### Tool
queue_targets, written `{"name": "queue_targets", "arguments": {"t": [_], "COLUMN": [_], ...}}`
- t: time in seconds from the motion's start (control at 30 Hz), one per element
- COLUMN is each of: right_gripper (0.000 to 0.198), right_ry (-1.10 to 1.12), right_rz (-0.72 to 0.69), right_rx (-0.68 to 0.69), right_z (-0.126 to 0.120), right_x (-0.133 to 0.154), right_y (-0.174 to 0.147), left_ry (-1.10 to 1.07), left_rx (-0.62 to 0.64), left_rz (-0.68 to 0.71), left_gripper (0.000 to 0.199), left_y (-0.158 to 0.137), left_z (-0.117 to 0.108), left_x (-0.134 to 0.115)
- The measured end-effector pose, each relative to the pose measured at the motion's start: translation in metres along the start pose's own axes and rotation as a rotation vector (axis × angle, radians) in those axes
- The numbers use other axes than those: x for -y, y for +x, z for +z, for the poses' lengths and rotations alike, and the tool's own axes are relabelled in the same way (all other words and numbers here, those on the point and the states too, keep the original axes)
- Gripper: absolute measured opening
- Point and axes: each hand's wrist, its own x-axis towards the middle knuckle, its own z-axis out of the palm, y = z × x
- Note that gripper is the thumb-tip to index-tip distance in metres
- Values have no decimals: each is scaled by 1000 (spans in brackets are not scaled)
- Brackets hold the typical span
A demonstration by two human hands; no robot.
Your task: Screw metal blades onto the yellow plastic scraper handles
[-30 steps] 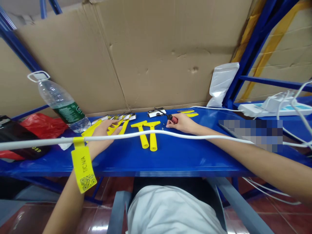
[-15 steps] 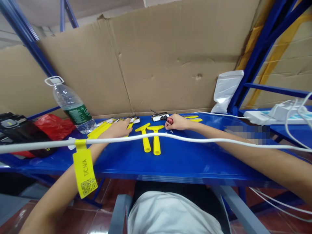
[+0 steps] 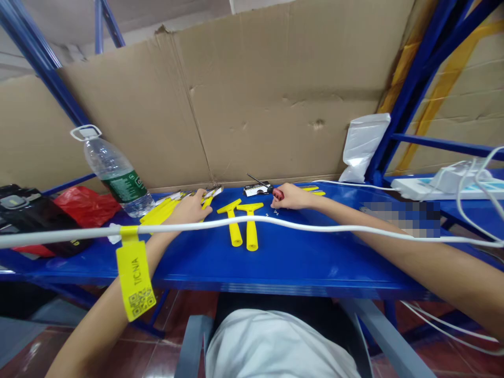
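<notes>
My right hand (image 3: 290,197) is closed around a screwdriver (image 3: 278,194) with a red and black handle, its thin shaft pointing up and to the left. Several small metal screws (image 3: 274,212) lie on the blue table just below that hand. On the left, my left hand (image 3: 189,210) rests over a pile of yellow scrapers (image 3: 159,212), thumb and forefinger apart. Between my hands two yellow T-shaped scraper handles lie side by side, a left one (image 3: 235,231) and a right one (image 3: 252,231). A small black and white packet (image 3: 255,189) sits behind them.
A white cable (image 3: 334,227) with a yellow tag (image 3: 136,281) crosses in front of the view. At left stand a water bottle (image 3: 126,186), a red plastic bag (image 3: 86,205) and a black bag (image 3: 39,220). A white power strip (image 3: 417,189) lies right; cardboard (image 3: 275,105) walls the back.
My left hand has shifted slightly, its thumb and forefinger now spread farther apart. The right hand, with the screwdriver, has moved a little to the right. The two handles stay put.
</notes>
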Motion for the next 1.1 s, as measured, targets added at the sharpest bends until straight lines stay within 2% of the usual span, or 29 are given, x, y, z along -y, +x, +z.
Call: {"name": "queue_targets", "arguments": {"t": [0.23,0.37,0.43,0.6,0.73,0.93,1.1], "right_gripper": [25,23,23,34,41,45,40], "right_ry": [68,90,97,131,146,137,130], "right_rz": [11,6,5,-1,2,4,-8], "right_rx": [40,43,38,18,-4,-35,-16], "right_z": [-1,-2,-1,2,7,9,6], "right_x": [-2,0,1,0,0,2,2], "right_y": [-7,-10,-11,-8,-3,-2,-4], "left_ry": [-482,-629,-664,-642,-600,-503,-462], "left_rx": [-217,-353,-405,-534,-579,-608,-571], "left_rz": [8,42,79,156,213,330,355], "left_gripper": [49,42,45,56,57,55,50], "left_y": [5,6,5,6,7,1,-3], "left_z": [13,17,19,22,24,24,24], "left_x": [2,-5,-7,-6,-6,-14,-19]}}
